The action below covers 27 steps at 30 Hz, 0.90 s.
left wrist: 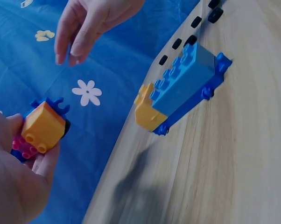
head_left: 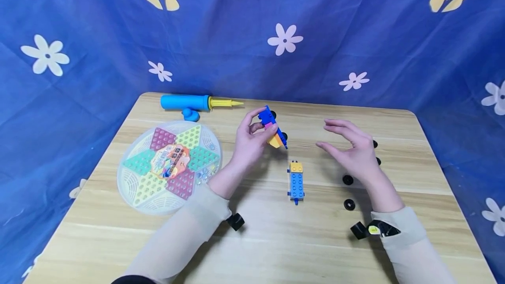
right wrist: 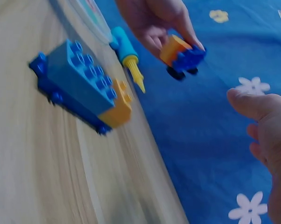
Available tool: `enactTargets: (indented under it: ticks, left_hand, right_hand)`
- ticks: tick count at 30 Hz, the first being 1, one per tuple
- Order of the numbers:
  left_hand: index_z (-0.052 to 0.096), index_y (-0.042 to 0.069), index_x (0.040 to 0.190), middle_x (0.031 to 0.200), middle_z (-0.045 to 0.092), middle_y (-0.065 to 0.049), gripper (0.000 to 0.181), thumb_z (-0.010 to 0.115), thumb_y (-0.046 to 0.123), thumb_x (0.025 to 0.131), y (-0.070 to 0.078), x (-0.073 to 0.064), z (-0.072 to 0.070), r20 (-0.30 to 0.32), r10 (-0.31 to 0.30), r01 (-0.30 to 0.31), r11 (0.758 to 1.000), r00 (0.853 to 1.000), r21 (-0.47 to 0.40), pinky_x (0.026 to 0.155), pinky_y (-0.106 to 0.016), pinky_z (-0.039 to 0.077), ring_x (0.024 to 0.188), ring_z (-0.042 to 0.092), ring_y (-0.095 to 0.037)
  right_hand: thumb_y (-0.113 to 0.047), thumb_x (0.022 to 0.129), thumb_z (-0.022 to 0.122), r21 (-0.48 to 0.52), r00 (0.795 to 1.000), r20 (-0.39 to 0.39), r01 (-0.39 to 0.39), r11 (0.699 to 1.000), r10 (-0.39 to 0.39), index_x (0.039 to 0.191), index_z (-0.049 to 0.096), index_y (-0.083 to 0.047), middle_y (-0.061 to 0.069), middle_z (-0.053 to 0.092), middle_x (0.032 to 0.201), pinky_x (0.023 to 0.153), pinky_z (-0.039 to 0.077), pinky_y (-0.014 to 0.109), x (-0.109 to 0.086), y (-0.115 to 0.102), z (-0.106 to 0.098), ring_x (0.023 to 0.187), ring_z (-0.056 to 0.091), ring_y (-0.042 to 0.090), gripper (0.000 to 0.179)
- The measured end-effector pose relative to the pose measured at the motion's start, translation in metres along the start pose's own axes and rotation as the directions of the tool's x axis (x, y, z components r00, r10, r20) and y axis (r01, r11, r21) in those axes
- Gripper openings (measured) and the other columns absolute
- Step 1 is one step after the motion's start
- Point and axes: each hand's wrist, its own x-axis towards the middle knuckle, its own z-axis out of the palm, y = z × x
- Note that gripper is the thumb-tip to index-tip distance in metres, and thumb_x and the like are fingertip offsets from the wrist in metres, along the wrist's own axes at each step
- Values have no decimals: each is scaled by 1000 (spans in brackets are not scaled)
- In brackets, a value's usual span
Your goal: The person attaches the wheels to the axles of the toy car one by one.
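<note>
A small toy-brick car [head_left: 273, 129] is pinched between the thumb and fingers of my left hand [head_left: 252, 139], above the table. It has a blue base, pink and orange bricks, and black wheels on the side away from the palm. My right hand [head_left: 353, 148] hovers over the table's right side, thumb and fingers spread apart with nothing between them. Between the hands, a second brick car body [head_left: 296, 182] sits on the table, light blue and yellow on a dark blue base. Its axle stubs carry no wheels. Near the right hand lie several black wheels [head_left: 349, 204].
On the left lies a round Chinese checkers board [head_left: 132, 187] with glass marbles at its right edge. Behind it are a blue pump [head_left: 184, 102] with a yellow nozzle and a small blue duck [head_left: 191, 115]. A blue flowered cloth [head_left: 252, 34] hangs behind the table [head_left: 268, 249].
</note>
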Motion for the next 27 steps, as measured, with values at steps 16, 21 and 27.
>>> enactTargets:
  ticks: [16,21,27]
  left_hand:
    - [58,13,148,112,71,-21,52,71,-2,100,3,2,-22,175,49,-96,957,983,273,78,-30,61,89,72,-30]
    - [57,17,149,117,71,-17,52,72,2,101,4,1,-26,186,56,-121,925,981,361,77,-31,60,92,69,-30]
    - [58,20,148,117,71,-16,52,72,4,101,6,-1,-32,181,51,-119,914,982,388,76,-32,59,94,68,-30]
  right_hand:
    - [6,74,95,-84,958,59,-274,958,280,116,79,-2,11,73,128,110,42,20,-21,43,-38,123,63,10,46]
    - [0,78,94,-133,918,125,-361,923,377,120,78,-4,9,71,130,109,38,15,-34,55,-57,123,59,4,45]
    - [-10,86,90,-205,853,211,-439,875,477,125,76,-3,12,69,133,99,46,17,-46,65,-80,120,60,10,42]
